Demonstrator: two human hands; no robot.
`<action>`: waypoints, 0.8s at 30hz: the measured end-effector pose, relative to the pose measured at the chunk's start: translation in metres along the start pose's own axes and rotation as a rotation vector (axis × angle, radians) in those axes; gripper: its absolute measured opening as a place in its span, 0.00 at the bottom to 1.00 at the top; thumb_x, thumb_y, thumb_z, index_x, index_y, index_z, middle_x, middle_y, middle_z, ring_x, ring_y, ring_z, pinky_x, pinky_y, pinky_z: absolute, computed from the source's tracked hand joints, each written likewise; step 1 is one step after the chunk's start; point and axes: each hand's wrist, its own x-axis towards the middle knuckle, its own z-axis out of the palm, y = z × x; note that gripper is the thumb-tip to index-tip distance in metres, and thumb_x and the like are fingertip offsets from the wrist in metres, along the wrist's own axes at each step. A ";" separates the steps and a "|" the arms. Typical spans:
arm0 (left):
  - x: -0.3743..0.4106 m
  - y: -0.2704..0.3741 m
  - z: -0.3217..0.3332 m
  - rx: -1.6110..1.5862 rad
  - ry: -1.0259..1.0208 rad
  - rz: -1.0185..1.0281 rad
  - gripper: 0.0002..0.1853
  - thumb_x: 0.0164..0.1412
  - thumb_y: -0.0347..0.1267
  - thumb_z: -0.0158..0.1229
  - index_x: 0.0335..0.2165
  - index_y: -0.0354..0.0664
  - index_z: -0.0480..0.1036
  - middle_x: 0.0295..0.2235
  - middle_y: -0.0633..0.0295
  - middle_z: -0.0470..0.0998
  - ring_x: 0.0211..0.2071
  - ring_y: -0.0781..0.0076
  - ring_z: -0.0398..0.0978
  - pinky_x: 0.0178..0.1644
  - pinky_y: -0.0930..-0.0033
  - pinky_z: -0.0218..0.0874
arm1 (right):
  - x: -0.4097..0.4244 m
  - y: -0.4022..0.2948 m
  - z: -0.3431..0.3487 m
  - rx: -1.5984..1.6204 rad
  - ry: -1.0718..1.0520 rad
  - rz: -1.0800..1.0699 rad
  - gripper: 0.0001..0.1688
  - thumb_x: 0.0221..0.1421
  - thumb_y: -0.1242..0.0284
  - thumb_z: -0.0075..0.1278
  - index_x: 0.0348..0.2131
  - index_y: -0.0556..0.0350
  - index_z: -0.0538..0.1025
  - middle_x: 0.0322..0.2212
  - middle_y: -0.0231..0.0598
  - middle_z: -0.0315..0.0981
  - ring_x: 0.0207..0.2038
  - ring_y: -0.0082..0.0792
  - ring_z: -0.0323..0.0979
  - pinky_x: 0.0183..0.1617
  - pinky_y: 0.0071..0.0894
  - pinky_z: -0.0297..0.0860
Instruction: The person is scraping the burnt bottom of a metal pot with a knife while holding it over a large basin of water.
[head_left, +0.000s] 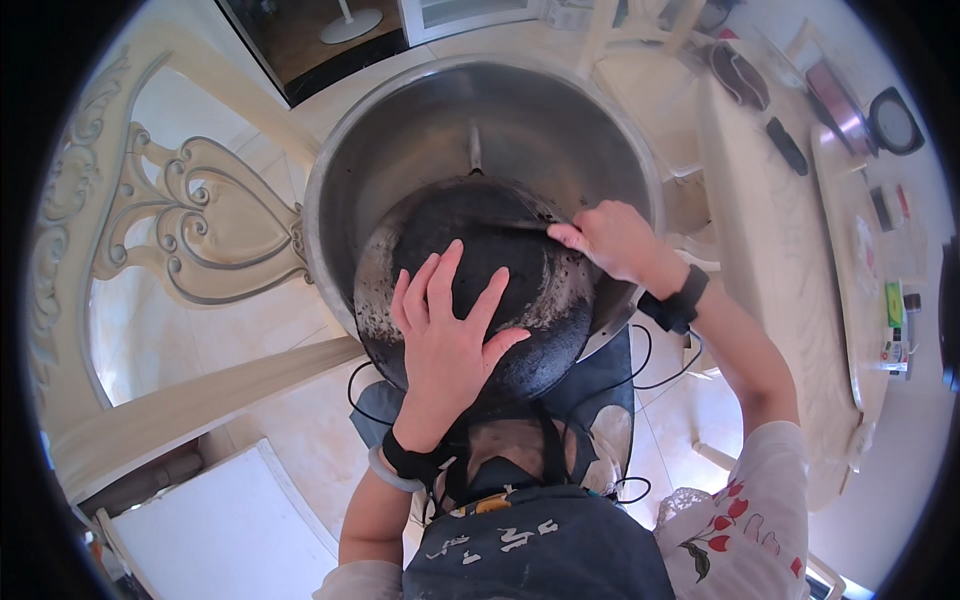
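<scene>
A blackened round pan (525, 360), its sooty underside up, rests across the near part of a large metal basin (487, 75). Pale scraped patches show on its left and right sides, with dark crumbs about them. My left hand (450, 337) lies spread on the pan, fingers apart. Above the pan's upper right, my right hand (619, 240) grips a thin, dark, blurred tool (510, 223) that reaches leftward over the black surface; its exact kind cannot be told. A metal handle (475, 150) stands out from the pan's far edge inside the basin.
A carved cream chair (232, 225) stands at the left. On the right is a long pale table (772, 300) bearing a dark case (739, 75), a pot (836, 105) and a green packet (894, 304). Black cables (649, 360) loop near my lap. A white board (225, 517) lies lower left.
</scene>
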 end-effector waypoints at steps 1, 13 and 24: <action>-0.001 0.000 -0.001 0.003 -0.004 -0.003 0.30 0.52 0.55 0.59 0.52 0.57 0.75 0.62 0.54 0.58 0.60 0.48 0.54 0.64 0.41 0.44 | -0.004 -0.009 -0.001 -0.002 -0.037 -0.019 0.44 0.61 0.41 0.36 0.15 0.61 0.77 0.14 0.55 0.70 0.24 0.56 0.74 0.31 0.48 0.71; -0.002 -0.001 -0.001 0.001 -0.003 -0.018 0.31 0.52 0.54 0.59 0.52 0.55 0.74 0.61 0.53 0.58 0.60 0.47 0.53 0.64 0.40 0.44 | -0.016 0.003 0.001 0.373 0.064 0.234 0.38 0.66 0.49 0.38 0.22 0.65 0.77 0.21 0.62 0.71 0.30 0.64 0.71 0.36 0.54 0.67; -0.002 0.002 -0.001 0.011 -0.007 -0.020 0.29 0.53 0.51 0.61 0.52 0.52 0.74 0.61 0.52 0.58 0.60 0.45 0.53 0.63 0.45 0.44 | -0.038 0.000 0.009 0.230 0.064 0.304 0.38 0.65 0.48 0.38 0.21 0.63 0.79 0.20 0.60 0.72 0.29 0.61 0.73 0.35 0.53 0.69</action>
